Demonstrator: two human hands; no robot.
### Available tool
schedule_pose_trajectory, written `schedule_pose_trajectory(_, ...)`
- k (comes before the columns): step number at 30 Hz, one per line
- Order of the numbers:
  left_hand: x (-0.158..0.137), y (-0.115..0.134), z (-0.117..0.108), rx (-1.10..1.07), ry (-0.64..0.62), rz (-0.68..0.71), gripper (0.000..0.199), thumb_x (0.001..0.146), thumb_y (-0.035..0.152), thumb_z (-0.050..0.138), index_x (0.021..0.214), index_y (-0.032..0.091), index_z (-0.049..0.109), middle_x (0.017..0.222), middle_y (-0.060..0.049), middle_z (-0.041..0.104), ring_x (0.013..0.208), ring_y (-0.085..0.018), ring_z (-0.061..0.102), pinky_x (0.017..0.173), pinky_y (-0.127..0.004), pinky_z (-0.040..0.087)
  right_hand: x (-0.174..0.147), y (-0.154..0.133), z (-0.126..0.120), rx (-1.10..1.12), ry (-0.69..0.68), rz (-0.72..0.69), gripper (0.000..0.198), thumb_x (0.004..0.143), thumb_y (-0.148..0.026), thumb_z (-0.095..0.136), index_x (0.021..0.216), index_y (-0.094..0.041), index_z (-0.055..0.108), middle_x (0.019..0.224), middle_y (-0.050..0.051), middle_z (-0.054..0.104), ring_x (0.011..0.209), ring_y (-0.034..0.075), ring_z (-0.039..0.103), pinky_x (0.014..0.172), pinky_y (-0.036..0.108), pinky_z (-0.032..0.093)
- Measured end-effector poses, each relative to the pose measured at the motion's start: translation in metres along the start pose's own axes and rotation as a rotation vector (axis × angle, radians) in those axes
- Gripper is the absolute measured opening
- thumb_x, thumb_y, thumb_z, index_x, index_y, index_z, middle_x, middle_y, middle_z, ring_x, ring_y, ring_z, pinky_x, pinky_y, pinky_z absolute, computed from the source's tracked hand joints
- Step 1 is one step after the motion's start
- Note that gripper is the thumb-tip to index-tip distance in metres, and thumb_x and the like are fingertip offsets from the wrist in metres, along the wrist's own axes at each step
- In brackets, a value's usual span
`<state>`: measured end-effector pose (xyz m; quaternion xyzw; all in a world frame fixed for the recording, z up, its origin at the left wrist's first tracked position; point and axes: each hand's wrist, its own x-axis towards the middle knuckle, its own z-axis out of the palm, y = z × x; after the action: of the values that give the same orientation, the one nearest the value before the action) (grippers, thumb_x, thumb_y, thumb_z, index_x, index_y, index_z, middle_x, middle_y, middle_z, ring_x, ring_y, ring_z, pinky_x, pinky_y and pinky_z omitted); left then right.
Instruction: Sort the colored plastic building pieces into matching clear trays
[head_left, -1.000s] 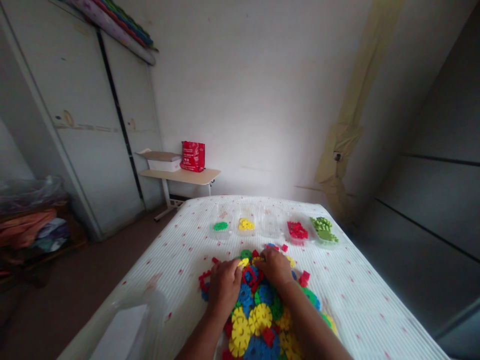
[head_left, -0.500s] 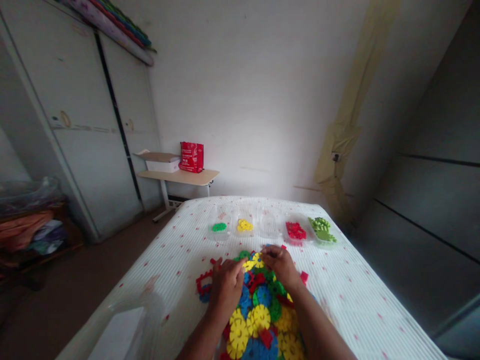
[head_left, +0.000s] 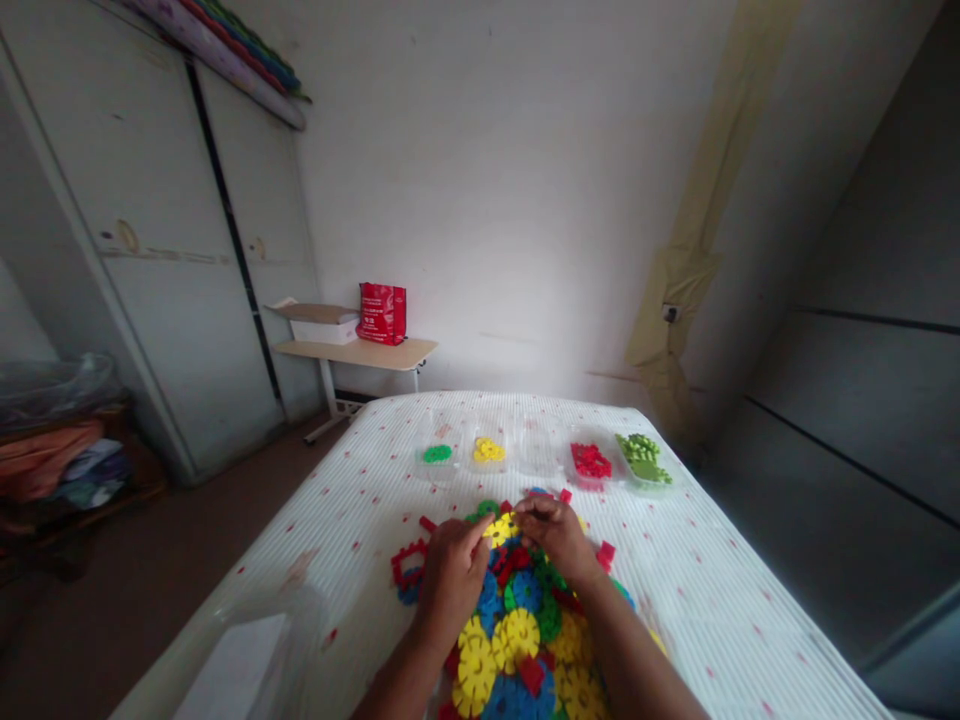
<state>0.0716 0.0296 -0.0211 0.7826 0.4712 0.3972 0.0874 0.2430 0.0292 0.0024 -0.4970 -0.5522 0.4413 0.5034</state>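
Above the pile, my left hand [head_left: 456, 562] pinches a notched yellow snowflake disc [head_left: 501, 530] between thumb and fingers. My right hand [head_left: 556, 535] is closed at the disc's right side, its fingertips on yellow plastic. Whether this is one disc or two overlapping ones is hard to see. Under both hands spreads a heap of larger notched discs, among them a yellow disc [head_left: 517, 640], a blue disc [head_left: 526, 590] and a green disc [head_left: 550, 620]. Red blocks are mixed in, with a toothed red piece [head_left: 409, 560] left of my left hand.
Along the far side of the cloth-covered table [head_left: 360, 530] stand clear trays with green pieces [head_left: 437, 454], yellow pieces [head_left: 489, 450], red pieces [head_left: 591, 461] and light green pieces [head_left: 643, 460]. A clear container [head_left: 244, 660] is at front left. Behind, a side table [head_left: 405, 354] bears a red bag [head_left: 382, 314].
My right hand has shifted slightly left and down, bringing the two yellow discs, seen side by side before, together. My left hand stays nearly in place.
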Motion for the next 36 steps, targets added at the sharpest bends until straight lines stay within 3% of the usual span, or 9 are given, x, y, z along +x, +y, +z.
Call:
schedule_pose_trajectory(10,0.001,0.003,-0.003,-0.257,-0.050,-0.168,0.025,0.080,0.027,0.045,0.088,0.016,0.066,0.086,-0.007,0.069,0.082,-0.018,0.062,0.075,-0.028,0.047,-0.010,-0.018,0.007,0.117,-0.158,0.038,0.034,0.065,-0.050,0.066,0.077,-0.018,0.064,0.051,-0.003,0.057,0.046,0.010,0.051,0.050,0.023,0.041)
schedule_pose_trajectory(15,0.012,0.005,-0.016,-0.281,-0.037,-0.264,0.026,0.079,0.030,0.045,0.086,0.015,0.065,0.081,-0.005,0.070,0.075,-0.016,0.062,0.069,-0.024,0.046,-0.010,-0.018,-0.014,-0.026,-0.063,0.016,0.041,0.070,-0.053,0.058,0.087,-0.016,0.063,0.052,-0.003,0.055,0.047,0.011,0.051,0.047,0.023,0.041)
schedule_pose_trajectory(19,0.043,0.005,-0.025,-0.139,-0.107,-0.311,0.022,0.076,0.026,0.046,0.077,0.017,0.067,0.066,-0.001,0.067,0.061,-0.012,0.058,0.056,-0.021,0.039,-0.021,-0.009,-0.045,-0.165,0.062,0.024,0.034,0.071,-0.049,0.057,0.077,-0.016,0.062,0.057,-0.002,0.055,0.046,0.009,0.047,0.044,0.021,0.037)
schedule_pose_trajectory(23,0.094,0.007,-0.027,-0.024,-0.086,-0.323,0.021,0.075,0.023,0.048,0.072,0.017,0.068,0.066,-0.001,0.067,0.062,-0.012,0.058,0.054,-0.020,0.036,-0.039,0.006,-0.064,-0.314,0.150,0.016,0.032,0.073,-0.046,0.053,0.074,-0.016,0.064,0.055,-0.002,0.055,0.048,0.010,0.047,0.045,0.021,0.036)
schedule_pose_trajectory(27,0.141,0.007,-0.020,0.003,-0.082,-0.337,0.021,0.073,0.021,0.051,0.078,0.016,0.070,0.073,-0.004,0.070,0.070,-0.015,0.062,0.059,-0.021,0.039,-0.050,0.010,-0.066,-0.414,0.228,-0.021,0.036,0.077,-0.047,0.048,0.082,-0.015,0.065,0.065,0.002,0.061,0.054,0.013,0.051,0.050,0.023,0.040)
schedule_pose_trajectory(30,0.160,0.003,-0.013,0.025,-0.070,-0.350,0.024,0.073,0.020,0.051,0.086,0.015,0.070,0.087,-0.007,0.072,0.081,-0.017,0.064,0.068,-0.021,0.043,-0.051,0.007,-0.061,-0.468,0.218,-0.077,0.037,0.080,-0.047,0.045,0.083,-0.015,0.065,0.070,0.004,0.064,0.061,0.016,0.055,0.057,0.025,0.044)
schedule_pose_trajectory(36,0.148,-0.008,-0.006,0.048,-0.043,-0.375,0.035,0.076,0.015,0.047,0.105,0.012,0.065,0.106,-0.010,0.067,0.099,-0.017,0.061,0.086,-0.023,0.041,-0.052,0.008,-0.055,-0.546,0.168,-0.174,0.033,0.082,-0.043,0.044,0.084,-0.018,0.066,0.081,0.007,0.068,0.073,0.020,0.061,0.068,0.029,0.047)
